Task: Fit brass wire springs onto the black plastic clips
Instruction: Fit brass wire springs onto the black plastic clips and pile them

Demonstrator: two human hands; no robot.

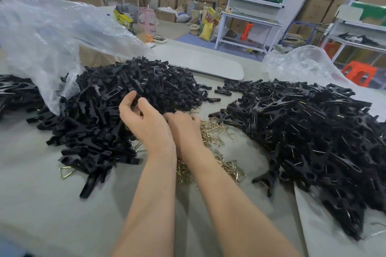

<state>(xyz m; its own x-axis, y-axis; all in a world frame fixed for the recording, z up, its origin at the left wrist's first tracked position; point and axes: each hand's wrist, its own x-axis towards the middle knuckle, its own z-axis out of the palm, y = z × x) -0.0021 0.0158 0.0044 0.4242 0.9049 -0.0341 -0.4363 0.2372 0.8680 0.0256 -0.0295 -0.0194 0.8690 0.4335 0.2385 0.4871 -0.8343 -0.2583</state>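
The grey worktop [41, 194] held a big pile of finished clips [313, 127], well off to the right of the fingers. A pile of bare black clips [100, 110] lay just ahead of the left hand [144, 121], whose fingers [144, 103] pinched one bare clip [136, 100]. The brass wire springs [213, 133] lay under the right hand [183, 129], the nearer one. Its fingers were bent down and blurry, so I could not tell if they held a spring.
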